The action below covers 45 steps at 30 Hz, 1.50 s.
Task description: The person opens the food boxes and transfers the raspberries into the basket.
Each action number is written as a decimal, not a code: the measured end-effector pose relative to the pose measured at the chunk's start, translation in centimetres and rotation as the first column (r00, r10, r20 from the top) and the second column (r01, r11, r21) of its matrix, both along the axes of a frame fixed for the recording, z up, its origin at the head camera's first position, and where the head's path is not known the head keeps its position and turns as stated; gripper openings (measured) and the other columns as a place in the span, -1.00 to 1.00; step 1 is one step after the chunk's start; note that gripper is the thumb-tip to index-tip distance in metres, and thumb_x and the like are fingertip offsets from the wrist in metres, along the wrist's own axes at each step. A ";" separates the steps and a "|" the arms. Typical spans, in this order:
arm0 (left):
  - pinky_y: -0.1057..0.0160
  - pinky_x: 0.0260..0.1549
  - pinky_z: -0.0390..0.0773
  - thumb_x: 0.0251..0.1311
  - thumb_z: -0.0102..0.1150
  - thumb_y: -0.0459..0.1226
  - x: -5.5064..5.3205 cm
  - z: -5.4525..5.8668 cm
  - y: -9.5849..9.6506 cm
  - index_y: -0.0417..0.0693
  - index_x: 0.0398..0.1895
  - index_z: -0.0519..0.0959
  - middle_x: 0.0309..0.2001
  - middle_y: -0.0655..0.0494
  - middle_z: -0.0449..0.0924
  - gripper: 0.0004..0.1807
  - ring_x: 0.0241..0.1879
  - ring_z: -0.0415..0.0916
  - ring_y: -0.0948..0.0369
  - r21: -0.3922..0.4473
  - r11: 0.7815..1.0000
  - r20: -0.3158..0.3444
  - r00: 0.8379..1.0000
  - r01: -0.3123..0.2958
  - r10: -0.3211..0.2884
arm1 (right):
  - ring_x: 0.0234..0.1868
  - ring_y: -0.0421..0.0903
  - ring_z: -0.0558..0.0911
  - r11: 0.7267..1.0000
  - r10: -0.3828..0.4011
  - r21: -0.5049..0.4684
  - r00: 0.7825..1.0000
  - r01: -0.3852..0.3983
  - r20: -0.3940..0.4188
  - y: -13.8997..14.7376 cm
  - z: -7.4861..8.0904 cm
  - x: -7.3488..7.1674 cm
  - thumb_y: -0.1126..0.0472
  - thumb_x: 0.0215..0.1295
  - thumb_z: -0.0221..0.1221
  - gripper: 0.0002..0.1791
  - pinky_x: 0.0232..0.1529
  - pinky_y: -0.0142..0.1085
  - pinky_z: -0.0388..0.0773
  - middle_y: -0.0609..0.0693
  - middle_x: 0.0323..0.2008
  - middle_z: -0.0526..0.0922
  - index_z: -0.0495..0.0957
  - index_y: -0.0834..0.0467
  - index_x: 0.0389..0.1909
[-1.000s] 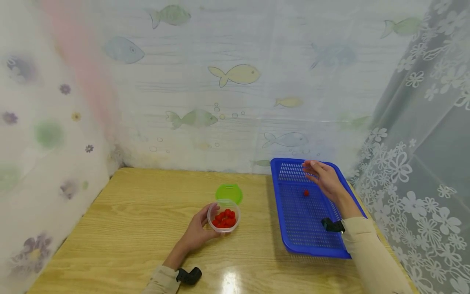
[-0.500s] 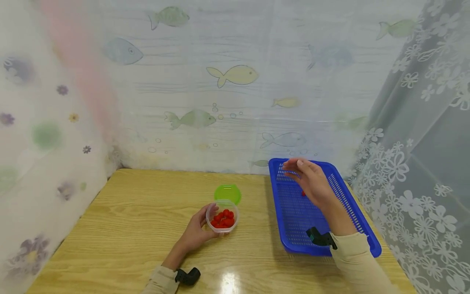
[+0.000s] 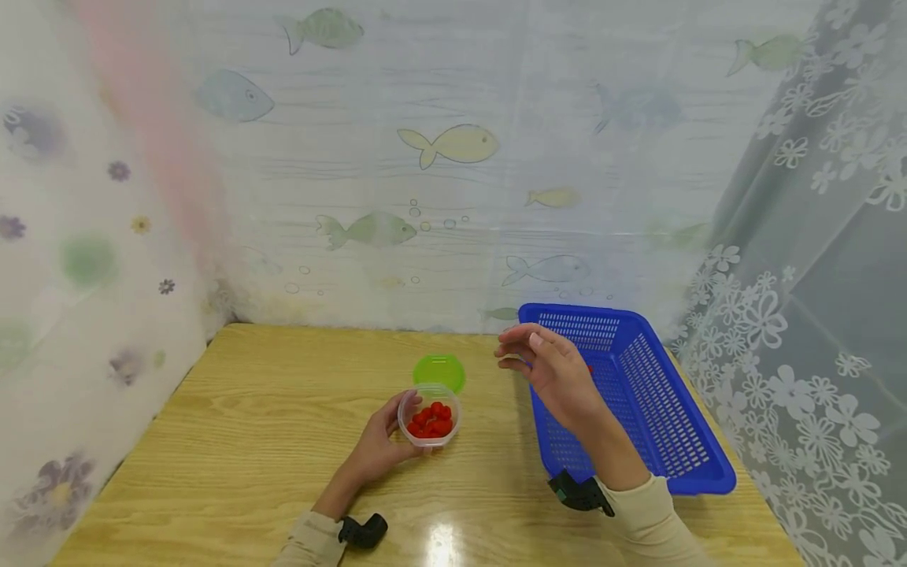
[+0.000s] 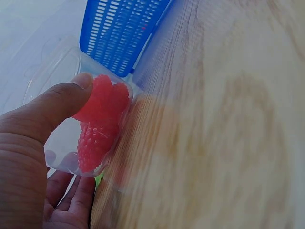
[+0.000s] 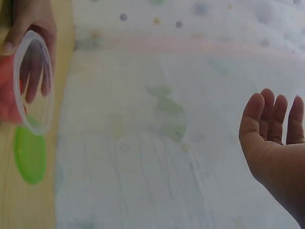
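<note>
My left hand [image 3: 386, 437] grips a clear round plastic tub [image 3: 430, 394] by its side, thumb toward the near side and fingers behind. Inside the tub lie several small red bumpy berries [image 4: 99, 138], seen through the wall in the left wrist view. My right hand [image 3: 556, 374] is raised over the left edge of a blue plastic basket [image 3: 542, 425], fingers loosely bent and holding nothing. In the right wrist view its fingers [image 5: 256, 107] stand apart from everything. One red berry [image 3: 591, 368] shows in the basket, mostly hidden behind the right hand.
A green lid [image 3: 441, 372] lies on the wooden table [image 3: 283, 394] just behind the tub. Patterned curtains [image 3: 453, 197] hang close behind the table and along both sides. The basket stands at the table's right side, its slatted walls rising above the top.
My right hand has moved left from over the middle of the basket to its left edge, with nothing held. The left hand and the tub stay where they were.
</note>
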<state>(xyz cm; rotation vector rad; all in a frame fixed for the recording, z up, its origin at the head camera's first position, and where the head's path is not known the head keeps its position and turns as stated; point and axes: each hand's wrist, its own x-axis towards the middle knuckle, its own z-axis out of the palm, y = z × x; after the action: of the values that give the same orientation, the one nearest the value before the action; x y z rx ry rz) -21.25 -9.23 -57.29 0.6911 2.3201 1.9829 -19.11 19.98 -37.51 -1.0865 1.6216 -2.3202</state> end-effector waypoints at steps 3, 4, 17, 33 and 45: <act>-0.10 0.40 0.26 -0.01 0.57 -0.40 0.1 0.0 0.0 -0.23 0.52 0.24 0.38 -0.27 0.41 -0.01 0.42 0.33 -0.15 0.001 1.000 -0.003 1.000 -0.004 0.004 | 0.07 -0.16 0.63 0.999 -0.041 0.036 0.999 0.040 0.014 -1.3 -1.0 0.3 0.25 0.68 -0.22 -0.62 0.17 -0.30 0.59 -0.08 0.04 0.64 0.60 0.11 0.09; -0.10 0.40 0.26 -0.01 0.56 -0.41 0.1 0.1 0.1 -0.23 0.52 0.24 0.38 -0.27 0.41 -0.01 0.41 0.33 -0.15 0.001 1.000 -0.003 1.000 -0.005 0.005 | 0.07 -0.16 0.63 0.996 -0.067 0.053 0.997 0.066 0.024 -1.8 -1.4 0.4 0.24 0.67 -0.20 -0.64 0.17 -0.30 0.59 -0.08 0.04 0.63 0.60 0.12 0.09; 0.29 0.37 0.37 -0.04 0.60 -0.35 0.7 0.5 0.4 -0.17 0.52 0.25 0.37 -0.15 0.45 0.02 0.41 0.36 -0.05 -0.040 0.998 0.017 0.999 -0.038 0.039 | 0.00 -0.16 0.61 0.874 -0.452 0.259 0.884 0.411 0.121 -6.6 -8.2 0.1 0.34 0.51 0.04 -0.70 0.13 -0.32 0.58 0.08 -0.07 0.63 0.52 0.51 0.05; 0.24 0.40 0.33 -0.03 0.59 -0.35 0.7 0.3 0.4 -0.14 0.54 0.24 0.39 -0.13 0.43 0.03 0.42 0.36 -0.02 -0.048 0.998 0.030 0.999 -0.032 0.033 | 0.39 0.30 0.33 0.784 -0.486 0.455 0.874 0.421 0.029 -7.4 -14.0 -0.9 0.35 0.38 0.17 -0.73 0.38 0.24 0.33 0.41 0.35 0.34 0.58 0.40 0.03; 0.47 0.30 0.32 0.03 0.56 -0.33 0.6 -0.1 0.2 -0.10 0.55 0.22 0.41 -0.13 0.40 0.00 0.43 0.33 -0.03 -0.054 0.998 0.008 1.000 -0.017 0.018 | 0.16 0.18 0.55 0.729 -0.420 0.593 0.908 0.341 -0.006 -7.7 -14.7 -1.1 0.34 0.34 0.27 -0.71 0.17 0.06 0.58 0.22 0.12 0.58 0.60 0.31 0.06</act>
<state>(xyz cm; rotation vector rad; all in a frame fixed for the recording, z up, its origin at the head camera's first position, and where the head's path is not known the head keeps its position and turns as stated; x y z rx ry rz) -20.61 -9.02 -57.39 0.6600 2.3732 1.9180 -20.25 12.25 -52.21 -0.4798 2.4501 -1.7793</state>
